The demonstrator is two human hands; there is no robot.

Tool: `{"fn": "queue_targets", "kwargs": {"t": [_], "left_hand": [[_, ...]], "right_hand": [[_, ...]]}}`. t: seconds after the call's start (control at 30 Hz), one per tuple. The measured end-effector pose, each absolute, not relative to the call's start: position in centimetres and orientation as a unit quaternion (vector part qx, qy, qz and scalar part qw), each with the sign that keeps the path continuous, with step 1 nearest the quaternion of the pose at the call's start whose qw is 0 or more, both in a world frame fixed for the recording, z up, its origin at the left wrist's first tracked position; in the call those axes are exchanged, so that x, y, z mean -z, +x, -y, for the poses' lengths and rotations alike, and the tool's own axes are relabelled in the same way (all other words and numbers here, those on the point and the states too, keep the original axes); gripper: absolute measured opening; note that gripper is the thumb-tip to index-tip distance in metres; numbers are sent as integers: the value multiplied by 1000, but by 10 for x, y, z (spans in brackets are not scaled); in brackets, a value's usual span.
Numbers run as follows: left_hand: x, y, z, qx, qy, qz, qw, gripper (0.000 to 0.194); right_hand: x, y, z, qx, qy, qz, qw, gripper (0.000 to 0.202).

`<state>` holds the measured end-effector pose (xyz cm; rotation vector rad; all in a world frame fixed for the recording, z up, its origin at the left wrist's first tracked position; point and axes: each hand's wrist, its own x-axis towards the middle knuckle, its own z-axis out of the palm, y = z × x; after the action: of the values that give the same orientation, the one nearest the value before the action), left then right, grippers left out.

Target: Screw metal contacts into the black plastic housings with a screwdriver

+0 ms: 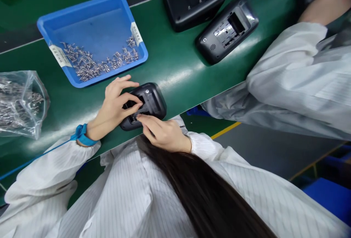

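Note:
A black plastic device housing [157, 101] lies with its open battery compartment facing up, close to the table's front edge. Over it, my left hand [113, 101] pinches thumb and index finger together above the compartment; anything between the tips is too small to make out. The other fingers of that hand are stretched away over the housing's far side. My right hand [167, 135] comes in from the near side, thumb and index fingertips together at the compartment's lower end. Small metal contacts [133, 118] show beside those fingertips. What the right fingers pinch is hidden.
A blue tray [90, 15] holds many small metal springs [87, 64]. At left lies a clear bag [35, 121] of metal parts. Two more black housings [196, 2], [212, 44] rest at the back. Another person's sleeve [287, 55] is at right. A blue wrist strap cord [35, 157] trails left.

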<state>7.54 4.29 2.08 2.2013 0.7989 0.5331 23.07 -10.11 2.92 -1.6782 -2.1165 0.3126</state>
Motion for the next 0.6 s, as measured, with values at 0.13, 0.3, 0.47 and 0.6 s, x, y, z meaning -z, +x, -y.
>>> {"fn": "queue_targets", "kwargs": {"t": [0.13, 0.3, 0.47, 0.6], "left_hand": [[-22, 82, -43, -226, 844, -318, 368, 2], [-32, 82, -46, -197, 838, -323, 393, 3], [-37, 82, -46, -167, 834, -330, 410, 6], [-33, 81, -47, -173, 841, -313, 406, 8]], "right_hand": [[-30, 232, 97, -85, -592, 771, 218, 33], [-27, 234, 96, -62, -584, 768, 256, 29], [-24, 235, 98, -102, -580, 770, 245, 32], [-23, 236, 98, -109, -573, 773, 250, 32]]}}
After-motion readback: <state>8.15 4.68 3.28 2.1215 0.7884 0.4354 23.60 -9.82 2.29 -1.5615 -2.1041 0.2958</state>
